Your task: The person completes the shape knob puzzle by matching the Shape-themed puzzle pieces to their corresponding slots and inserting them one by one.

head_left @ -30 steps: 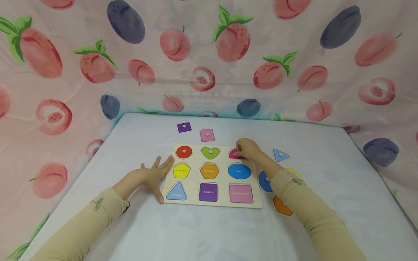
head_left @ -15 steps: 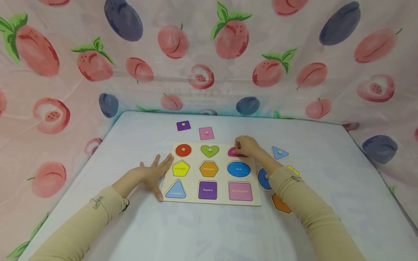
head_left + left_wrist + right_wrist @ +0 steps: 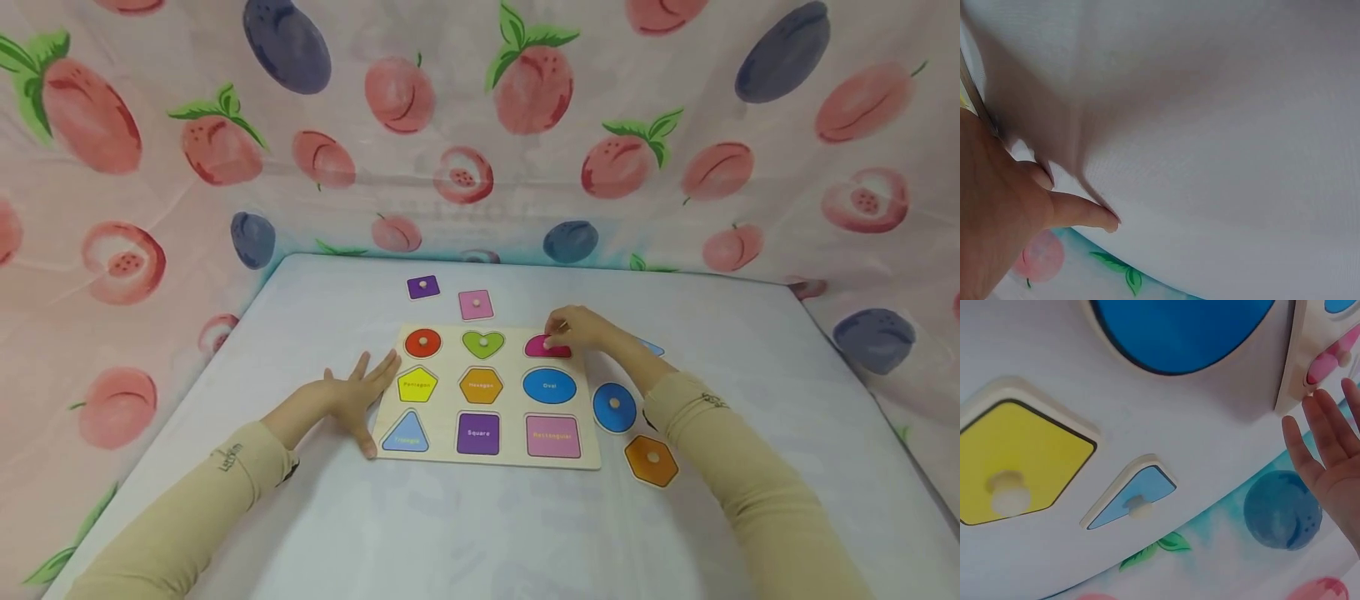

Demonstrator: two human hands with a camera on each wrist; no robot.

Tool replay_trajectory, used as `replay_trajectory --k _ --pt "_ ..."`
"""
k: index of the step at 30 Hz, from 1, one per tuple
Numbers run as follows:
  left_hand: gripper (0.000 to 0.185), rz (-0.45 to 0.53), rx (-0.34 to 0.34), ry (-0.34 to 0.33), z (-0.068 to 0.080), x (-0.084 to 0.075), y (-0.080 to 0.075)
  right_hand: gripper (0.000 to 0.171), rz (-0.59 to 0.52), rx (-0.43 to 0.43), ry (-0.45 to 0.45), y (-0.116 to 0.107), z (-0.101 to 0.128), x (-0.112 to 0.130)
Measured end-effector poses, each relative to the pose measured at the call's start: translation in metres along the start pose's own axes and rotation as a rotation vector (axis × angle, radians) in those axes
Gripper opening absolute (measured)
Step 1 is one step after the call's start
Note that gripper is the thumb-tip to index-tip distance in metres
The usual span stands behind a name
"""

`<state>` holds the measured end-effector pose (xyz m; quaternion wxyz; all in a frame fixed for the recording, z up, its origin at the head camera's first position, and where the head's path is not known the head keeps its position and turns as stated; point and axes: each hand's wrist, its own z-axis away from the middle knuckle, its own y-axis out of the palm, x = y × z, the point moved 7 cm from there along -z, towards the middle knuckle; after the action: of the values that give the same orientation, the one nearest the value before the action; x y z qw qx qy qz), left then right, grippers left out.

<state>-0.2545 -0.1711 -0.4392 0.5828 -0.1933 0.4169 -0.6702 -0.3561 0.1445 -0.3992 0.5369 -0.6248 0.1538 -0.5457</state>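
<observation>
A wooden shape puzzle board [image 3: 450, 454] lies on the white table. A red circle [image 3: 423, 342], a green heart [image 3: 483, 342] and a magenta piece [image 3: 542, 347] sit in its top row; the other slots show printed shape names. My left hand [image 3: 360, 393] lies flat on the table against the board's left edge, fingers spread [image 3: 1082, 212]. My right hand [image 3: 573, 327] hovers at the magenta piece's knob, and in the right wrist view its fingers [image 3: 1319, 434] are straight and hold nothing.
Loose pieces lie around the board: a purple square [image 3: 422, 287] and a pink rectangle [image 3: 476, 304] behind it, a blue oval [image 3: 614, 407], an orange hexagon [image 3: 651, 460], a blue triangle [image 3: 1132, 499] and a yellow pentagon [image 3: 1019, 465] to its right. Fruit-print cloth walls the table.
My right hand has let go of the magenta piece's knob and drawn back to the right; the forearm shifted right, uncovering the blue oval and orange hexagon. The left hand stayed put.
</observation>
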Motion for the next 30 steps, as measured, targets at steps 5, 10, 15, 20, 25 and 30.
replay_trajectory --k 5,10,15,20,25,30 --pt "0.145 -0.005 -0.006 0.001 -0.001 -0.001 0.001 0.023 0.032 -0.034 0.01 -0.001 0.007 0.002" --pt "0.143 0.001 -0.013 0.0 -0.001 -0.002 0.001 0.021 0.047 -0.06 0.032 -0.005 0.016 0.001" --pt "0.143 0.003 -0.013 -0.009 0.0 -0.002 0.0 0.02 0.073 -0.098 0.008 -0.01 0.027 -0.002" --pt "0.143 -0.002 -0.015 -0.011 0.0 -0.002 -0.001 0.02 0.09 -0.118 -0.005 -0.012 0.033 -0.006" --pt "0.143 -0.005 -0.014 -0.013 0.0 -0.002 0.0 0.019 0.113 -0.132 -0.001 -0.016 0.042 -0.008" --pt "0.143 -0.006 -0.012 -0.016 -0.001 0.0 0.0 0.018 0.126 -0.143 -0.018 -0.02 0.052 -0.01"
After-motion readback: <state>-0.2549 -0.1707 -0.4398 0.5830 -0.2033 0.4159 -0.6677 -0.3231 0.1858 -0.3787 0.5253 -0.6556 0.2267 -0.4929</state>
